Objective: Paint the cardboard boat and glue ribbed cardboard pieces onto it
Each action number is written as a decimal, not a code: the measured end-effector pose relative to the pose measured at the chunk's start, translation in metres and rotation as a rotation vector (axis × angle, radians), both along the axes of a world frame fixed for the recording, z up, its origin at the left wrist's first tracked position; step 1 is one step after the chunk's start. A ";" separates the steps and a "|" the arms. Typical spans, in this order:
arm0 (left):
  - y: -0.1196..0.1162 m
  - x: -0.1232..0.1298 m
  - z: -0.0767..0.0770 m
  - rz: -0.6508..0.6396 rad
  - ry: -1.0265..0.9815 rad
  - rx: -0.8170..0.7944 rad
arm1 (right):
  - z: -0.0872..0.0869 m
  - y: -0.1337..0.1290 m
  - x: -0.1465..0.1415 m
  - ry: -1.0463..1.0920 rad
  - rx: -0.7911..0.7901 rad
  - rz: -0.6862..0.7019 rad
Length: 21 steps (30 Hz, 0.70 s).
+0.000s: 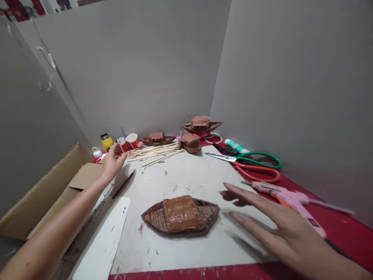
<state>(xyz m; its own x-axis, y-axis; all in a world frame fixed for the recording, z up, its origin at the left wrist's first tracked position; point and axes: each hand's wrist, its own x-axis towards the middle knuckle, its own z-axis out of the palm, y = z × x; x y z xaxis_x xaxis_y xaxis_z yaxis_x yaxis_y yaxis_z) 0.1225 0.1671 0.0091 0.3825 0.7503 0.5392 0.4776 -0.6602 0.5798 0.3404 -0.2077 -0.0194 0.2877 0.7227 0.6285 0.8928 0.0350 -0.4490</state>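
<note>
Brown boat (183,214), nr R fingers (252,199), prob. lower

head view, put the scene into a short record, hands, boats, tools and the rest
left hand: raised by the paper cups, nothing seen in it; contact with a cup unclear
right hand: open, empty, beside the near model boat but apart from it
boat in front: brown, roofed in the middle, on the white sheet
other boats: three far model boats at the back
tools: scissors and pink glue gun, right side
sticks: thin wooden sticks, loosely bunched
far left: cardboard box
</note>
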 end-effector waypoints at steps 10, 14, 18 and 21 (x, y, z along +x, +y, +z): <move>-0.121 -0.006 0.020 -0.399 -0.148 -0.203 | 0.010 -0.002 0.001 0.075 0.130 0.205; -0.145 -0.011 0.014 -0.457 -0.211 -0.333 | 0.005 -0.002 0.000 0.110 0.139 0.216; -0.153 -0.017 0.008 -0.418 -0.208 -0.345 | 0.001 -0.004 -0.003 0.141 0.179 0.216; -0.152 -0.022 0.007 -0.371 -0.226 -0.322 | 0.003 -0.008 -0.008 0.160 0.256 0.233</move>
<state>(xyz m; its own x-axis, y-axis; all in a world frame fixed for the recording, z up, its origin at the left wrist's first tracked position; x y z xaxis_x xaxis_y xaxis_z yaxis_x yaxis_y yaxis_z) 0.1005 0.0153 0.0160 0.5546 0.7274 0.4040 0.0858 -0.5330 0.8418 0.3328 -0.2155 -0.0168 0.2432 0.6060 0.7573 0.7672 0.3576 -0.5325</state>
